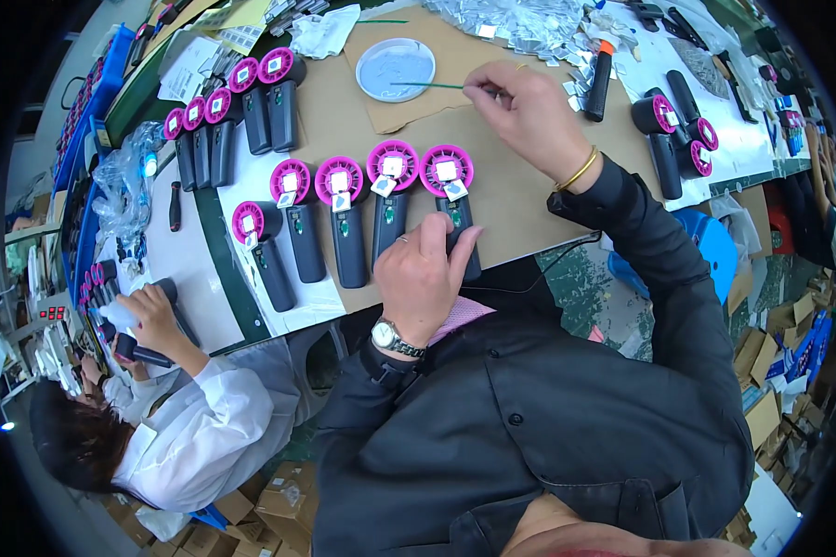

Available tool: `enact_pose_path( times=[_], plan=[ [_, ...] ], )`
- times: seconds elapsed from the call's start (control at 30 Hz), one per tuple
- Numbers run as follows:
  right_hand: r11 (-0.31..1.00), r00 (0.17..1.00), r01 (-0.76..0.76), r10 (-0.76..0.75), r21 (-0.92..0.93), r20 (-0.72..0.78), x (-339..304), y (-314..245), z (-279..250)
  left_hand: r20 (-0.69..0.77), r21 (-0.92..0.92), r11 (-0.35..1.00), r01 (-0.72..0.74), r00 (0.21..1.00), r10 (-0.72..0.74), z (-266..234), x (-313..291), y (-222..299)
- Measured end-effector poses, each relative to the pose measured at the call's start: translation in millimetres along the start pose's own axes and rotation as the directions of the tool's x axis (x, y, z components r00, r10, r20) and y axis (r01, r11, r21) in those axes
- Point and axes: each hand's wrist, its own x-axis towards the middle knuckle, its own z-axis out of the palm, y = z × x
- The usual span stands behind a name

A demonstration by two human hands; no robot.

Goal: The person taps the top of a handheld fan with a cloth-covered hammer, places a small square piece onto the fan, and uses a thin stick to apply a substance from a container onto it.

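Between the pinched fingers of my right hand (520,102) is a thin green stick (444,86). Its far tip lies in grey-blue paste inside a round white dish (362,84). My left hand (413,283) rests at the rightmost handheld fan (448,169) of the near row, thumb and index finger on either side of its black handle. To its left lie more fans, such as this one (393,167), with pink round heads. White squares sit on the head centres, and smaller tilted ones are by the handle tops. My left palm's underside is hidden.
Brown cardboard (520,200) covers the worktop. More fans lie at far left (269,102) and right (664,153). Small metallic squares (502,28) are heaped at the back, near an orange-and-black tool (601,84). A co-worker in white (214,418) sits at left. A blue stool (706,255) stands at right.
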Motion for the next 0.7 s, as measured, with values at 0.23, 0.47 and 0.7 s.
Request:
enact_pose_path(
  times=[0.23, 0.47, 0.7],
  plan=[
    [0.992, 0.975, 0.126, -0.126, -0.01, -0.181, 12, 10, 9, -0.125, -0.051, 0.998, -0.02, 0.992, 0.014, -12, 2, -12],
    [0.996, 0.997, -0.07, 0.07, -0.06, 0.008, 16, 21, 26, -0.188, -0.038, 0.999, -0.026, 0.982, 0.019, -19, 5, -19],
    [0.96, 0.965, 0.258, -0.25, 0.11, -0.086, -29, -18, -18, -0.124, 0.019, 0.994, -0.105, 0.987, 0.106, -34, 24, -23]
  ],
)
